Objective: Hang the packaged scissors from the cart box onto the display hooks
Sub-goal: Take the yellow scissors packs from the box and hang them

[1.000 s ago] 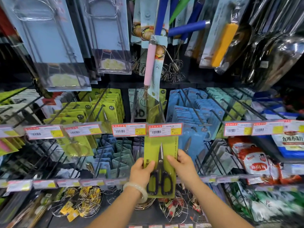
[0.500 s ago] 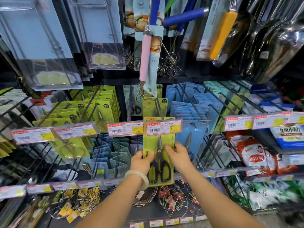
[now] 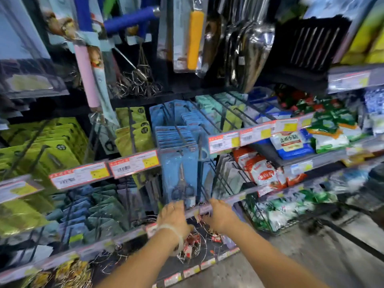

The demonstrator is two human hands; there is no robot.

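Both hands have let go of the green scissors pack they held half a second ago and dropped lower, while the head view has swung right and gone blurry. That green pack (image 3: 135,140) now hangs on its hook among the other yellow-green cards, behind the price tags (image 3: 134,164). The left hand (image 3: 173,215) — a pale bangle (image 3: 176,235) on its wrist — sits below a blue scissors pack (image 3: 180,175), its fingers loosely bent and holding nothing. The right hand (image 3: 220,215) lies just beside it at the lower shelf rail (image 3: 234,199), knuckles up; whether its fingertips grip anything I cannot tell. To the right, red-and-white bags (image 3: 264,173) and blue bags (image 3: 291,145) fill the shelves.
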